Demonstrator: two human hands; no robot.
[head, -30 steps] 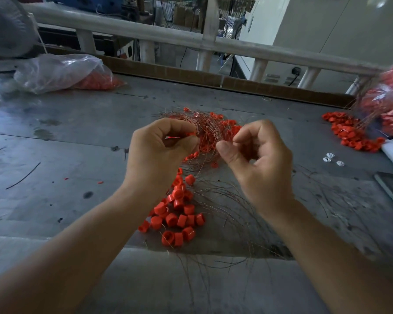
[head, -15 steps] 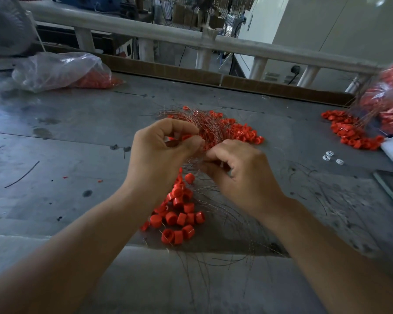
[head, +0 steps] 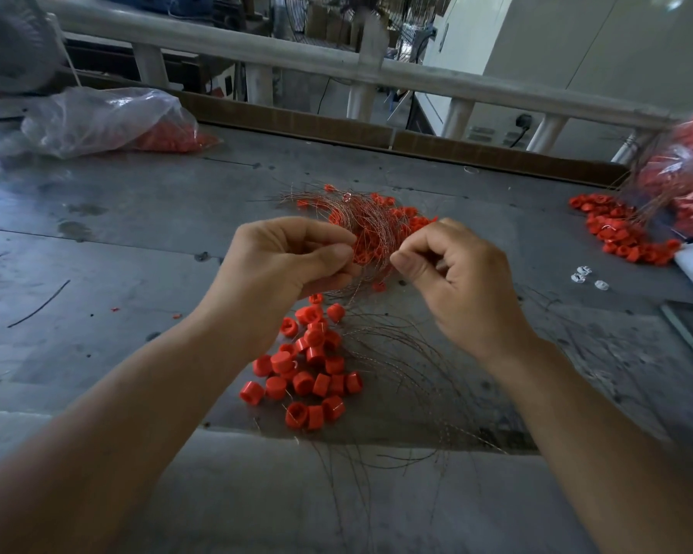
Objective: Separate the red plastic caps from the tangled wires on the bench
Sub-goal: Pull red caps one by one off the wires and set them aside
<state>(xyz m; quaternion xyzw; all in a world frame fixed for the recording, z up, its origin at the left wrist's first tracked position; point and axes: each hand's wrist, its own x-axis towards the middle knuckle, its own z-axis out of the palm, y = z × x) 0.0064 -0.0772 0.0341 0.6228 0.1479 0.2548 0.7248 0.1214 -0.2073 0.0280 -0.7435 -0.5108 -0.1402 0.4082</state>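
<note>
**Head view: stripping a cap from its wire, mid-task.**
Above the grey metal table [head: 129, 249], the left hand [head: 285, 265] and right hand [head: 461, 281] are working the near edge of a tangle of thin coppery wires [head: 361, 211] threaded with small red plastic caps [head: 415, 223]; each grip is pinching together on its strands. A heap of freed caps [head: 309, 377] is lying beneath the wrists. Next, a steady pull apart is probably needed.

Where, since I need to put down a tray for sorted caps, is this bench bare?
The widest bare bench lies left of the left hand, between the plastic bag and the near edge; one wire scrap lies there. A bare strip runs behind the wire tangle. Crowded: loose caps and strands near centre, cap pile far right.
</note>
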